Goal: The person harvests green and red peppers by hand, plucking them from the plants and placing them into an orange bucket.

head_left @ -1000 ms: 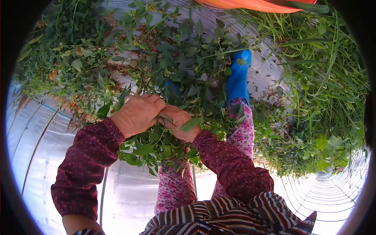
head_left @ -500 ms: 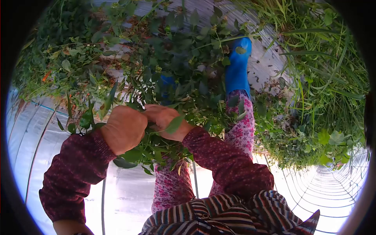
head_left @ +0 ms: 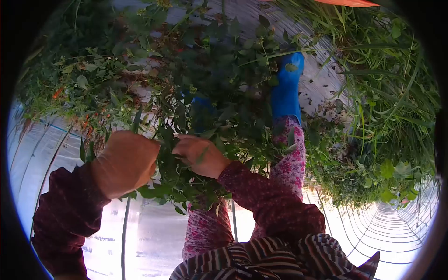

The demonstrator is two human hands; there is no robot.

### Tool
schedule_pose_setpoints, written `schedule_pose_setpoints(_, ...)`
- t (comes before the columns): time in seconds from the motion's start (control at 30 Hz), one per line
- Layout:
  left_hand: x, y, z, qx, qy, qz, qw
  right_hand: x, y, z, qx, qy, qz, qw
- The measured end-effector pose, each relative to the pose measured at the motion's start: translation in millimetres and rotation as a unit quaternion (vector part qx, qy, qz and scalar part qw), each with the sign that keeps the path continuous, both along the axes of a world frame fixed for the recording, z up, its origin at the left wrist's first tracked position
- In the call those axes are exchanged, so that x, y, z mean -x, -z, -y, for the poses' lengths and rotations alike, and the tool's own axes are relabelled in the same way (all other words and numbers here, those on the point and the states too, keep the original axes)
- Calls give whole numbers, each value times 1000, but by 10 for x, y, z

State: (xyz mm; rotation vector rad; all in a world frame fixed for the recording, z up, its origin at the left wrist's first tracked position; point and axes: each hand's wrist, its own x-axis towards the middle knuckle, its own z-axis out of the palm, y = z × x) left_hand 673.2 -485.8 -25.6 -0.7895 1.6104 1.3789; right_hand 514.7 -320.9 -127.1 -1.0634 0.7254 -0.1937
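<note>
My left hand is a closed fist at the left of the foliage. Long green leaves of a leafy stem stick out beside it, and its fingertips are turned away from view. To the right, my right hand has its fingers curled together among the leafy green plants. Leaves partly cover what lies between those fingers. A gap with stems and leaves separates the two hands. Small orange-red fruits or leaves show in the growth at the far left.
Blue boots stand among the plants, one mostly hidden by leaves. Pale ground sheeting runs behind them. Tall grass grows on the right. Translucent plastic sheeting with ribs lies below. An orange object enters at the top edge.
My hands were together and are now apart. The left hand has moved left and slightly down; the right has shifted a little. An orange object has appeared at the top edge.
</note>
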Motion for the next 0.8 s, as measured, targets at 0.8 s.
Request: schedule_pose_setpoints(0.8, -210, 2227, -1624, 59, -512, -95, 852, 262, 580, 137, -531, 383, -131, 745)
